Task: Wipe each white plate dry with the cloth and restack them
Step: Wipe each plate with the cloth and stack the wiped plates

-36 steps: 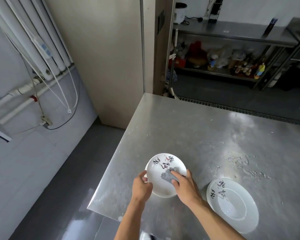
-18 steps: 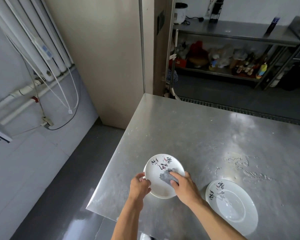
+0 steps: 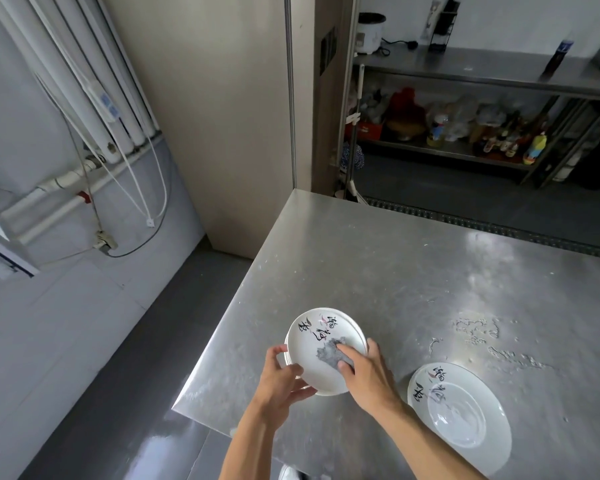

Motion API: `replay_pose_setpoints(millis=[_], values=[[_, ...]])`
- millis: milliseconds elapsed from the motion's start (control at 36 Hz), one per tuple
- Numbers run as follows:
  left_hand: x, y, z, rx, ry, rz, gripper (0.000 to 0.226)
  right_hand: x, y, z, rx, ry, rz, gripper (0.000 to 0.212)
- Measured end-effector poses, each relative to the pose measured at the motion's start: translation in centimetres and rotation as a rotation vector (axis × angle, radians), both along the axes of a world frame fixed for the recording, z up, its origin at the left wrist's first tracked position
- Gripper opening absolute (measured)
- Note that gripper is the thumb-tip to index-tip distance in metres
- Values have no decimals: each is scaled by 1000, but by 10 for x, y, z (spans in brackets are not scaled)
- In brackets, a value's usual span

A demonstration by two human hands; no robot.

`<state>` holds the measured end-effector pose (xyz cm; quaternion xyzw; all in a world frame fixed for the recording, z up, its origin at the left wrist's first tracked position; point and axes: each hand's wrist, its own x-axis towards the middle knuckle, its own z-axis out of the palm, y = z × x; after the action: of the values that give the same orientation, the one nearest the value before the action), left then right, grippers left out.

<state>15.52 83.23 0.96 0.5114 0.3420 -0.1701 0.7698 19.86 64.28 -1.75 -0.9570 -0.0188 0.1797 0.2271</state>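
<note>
Left hand pinches the near rim of the top plate on the stack, at the table corner. Right hand fingers, pressed together, push the grey cloth into its well. One plate sits apart at right (apparently done); several look left.

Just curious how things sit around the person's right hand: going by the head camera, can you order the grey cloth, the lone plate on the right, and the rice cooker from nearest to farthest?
1. Grey cloth, under the right hand.
2. Lone plate, right.
3. Rice cooker, far shelf.
</note>
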Motion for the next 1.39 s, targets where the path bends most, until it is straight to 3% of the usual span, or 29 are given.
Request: replay_pose_setpoints(millis=[83, 194, 417, 583, 722, 806, 1000, 1194, 1389], values=[[-5, -7, -1, 17, -26, 24, 41, -6, -1, 0, -192, -138, 46, 42], [-10, -14, -1, 46, -65, 54, 40, -12, -5, 0, -230, -269, 128, 50], [-22, -23, 1, 66, -130, 91, 42, -9, -15, 13, -130, -246, 219, 58], [-25, -28, 8, 28, -151, 131, 41, -4, -10, 36, 87, -376, 49, 39], [-24, -28, 15, 17, -187, 137, 40, 6, -1, 54, 146, -450, -2, 28], [-23, -27, 17, 31, -208, 140, 42, 5, 5, 56, 144, -538, 204, 33], [-27, -20, 20, 61, -237, 164, 44, -3, 9, 63, 218, -472, 403, 30], [-31, -10, 18, 61, -224, 150, 42, 4, 6, 70, 77, -511, 499, 41], [-32, -13, 22, 64, -236, 103, 42, 5, 11, 79, 155, -393, 343, 24]])
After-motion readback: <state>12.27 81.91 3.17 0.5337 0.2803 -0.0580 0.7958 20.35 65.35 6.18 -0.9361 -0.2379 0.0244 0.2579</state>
